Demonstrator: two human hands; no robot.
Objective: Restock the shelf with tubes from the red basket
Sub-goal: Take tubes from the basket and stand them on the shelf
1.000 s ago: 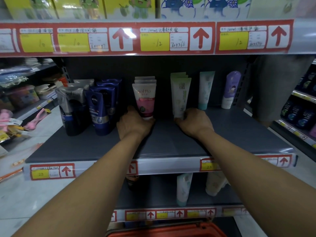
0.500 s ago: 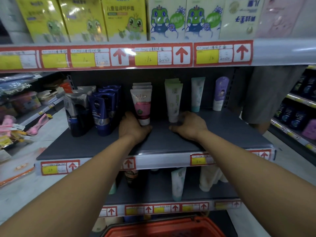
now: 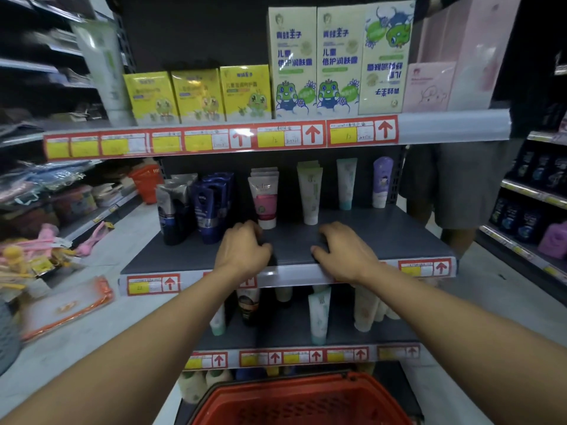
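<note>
Left hand (image 3: 242, 251): over the front part of the grey shelf (image 3: 399, 237), palm down, fingers loosely curled, nothing gripped. Right hand (image 3: 345, 251): at 3 o'clock from the left hand, near the shelf's front edge, fingers likewise loosely curled, holding nothing. Contact with the shelf surface: cannot tell for either hand. Hands apart, a strip of bare shelf between them.

Tubes standing cap-down along the shelf:
- Pink-and-white tube (image 3: 264, 197), at 12 o'clock from the left hand, just beyond the fingertips, with more of its kind lined up behind.
- Pale green tube (image 3: 310, 196), at 11 o'clock from the right hand, apart from it, also with duplicates behind.
- Teal-capped tube (image 3: 346, 182), further back at 1 o'clock from the pale green tube.
- Purple tube (image 3: 382, 182), at 3 o'clock from the teal-capped one, near the back right corner.
- Dark blue tubes (image 3: 210, 207), at 10 o'clock from the left hand.
- Silver-and-black tubes (image 3: 171, 213), at 9 o'clock from the dark blue group.

Red basket (image 3: 303, 400): at 6 o'clock, at the bottom of view below both forearms. Contents hidden behind the mesh wall.

Upper shelf: yellow boxes (image 3: 198, 98) and taller frog-printed boxes (image 3: 293, 59), one of the tall boxes upside down. Price strip (image 3: 221, 141) below them, red with yellow labels and arrows. Lower shelf: more tubes (image 3: 319, 314) standing cap-down.
</note>
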